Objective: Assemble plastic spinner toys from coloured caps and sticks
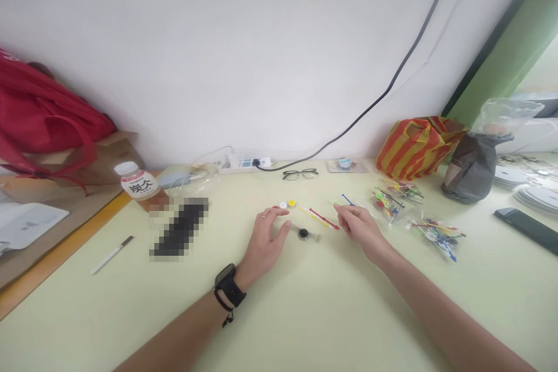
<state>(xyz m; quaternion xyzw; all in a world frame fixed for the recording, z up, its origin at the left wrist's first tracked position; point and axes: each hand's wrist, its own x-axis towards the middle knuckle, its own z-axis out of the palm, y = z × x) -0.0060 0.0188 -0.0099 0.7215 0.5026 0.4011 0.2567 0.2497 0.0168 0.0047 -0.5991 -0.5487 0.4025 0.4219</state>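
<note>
My left hand [265,241] rests on the table with thumb and fingers apart, holding nothing. Just right of its thumb lies a small black round piece [303,233], with greyish smeared parts on either side. Beyond its fingertips are a white round cap [283,205] and a yellow round cap [292,203], with a bit of red beside them. My right hand [360,229] is closed, its fingers curled in; whatever they may hold is hidden. Thin red strip [325,218] and yellow strip [313,218] pieces lie between the hands. Behind the right hand shows a blue strip [347,200].
Clear bags of coloured plastic pieces [438,235] lie to the right, near a dark phone-like slab [527,229]. Glasses [300,174] and a power strip [244,164] sit by the wall. A drink bottle [142,186] and a pen-like stick [112,254] are at left.
</note>
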